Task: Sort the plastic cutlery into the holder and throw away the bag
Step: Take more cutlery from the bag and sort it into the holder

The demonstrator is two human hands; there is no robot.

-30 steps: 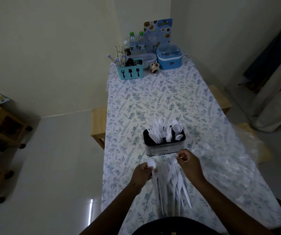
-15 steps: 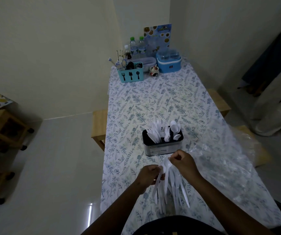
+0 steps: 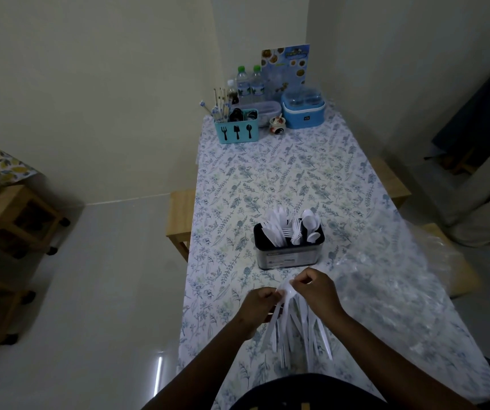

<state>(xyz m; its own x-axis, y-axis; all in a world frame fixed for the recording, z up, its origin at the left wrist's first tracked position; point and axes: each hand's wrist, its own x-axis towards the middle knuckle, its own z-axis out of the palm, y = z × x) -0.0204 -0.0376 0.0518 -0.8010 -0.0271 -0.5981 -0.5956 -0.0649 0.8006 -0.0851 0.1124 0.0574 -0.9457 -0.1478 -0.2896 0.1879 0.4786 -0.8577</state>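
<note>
Room: pale walls, a glossy light floor and dim lighting; a wooden stool (image 3: 180, 214) sits against the table's left edge.
Table (image 3: 282, 179): long, covered with a leaf-print cloth.
Far end: a blue caddy (image 3: 236, 130) printed with fork, knife and spoon symbols, green-capped bottles (image 3: 249, 84), a blue lidded box (image 3: 303, 112), and a menu card (image 3: 285, 62) upright by the wall.
Holder (image 3: 289, 255): upright mid-table, just beyond the hands; white knives stand at its left, forks in the middle, spoons at the right.
Loose cutlery (image 3: 294, 324): a bunch of white plastic pieces held above the near end of the table, tops at the fingers, handles fanning down toward the person.
Left hand (image 3: 257, 304): fingers curled round the top of the bunch from the left.
Right hand (image 3: 317, 288): thumb and fingertips pinch one piece at the bunch's top, apparently a spoon.
Bag (image 3: 400, 276): clear, crumpled, lying on the table's right side and spilling over that edge.
</note>
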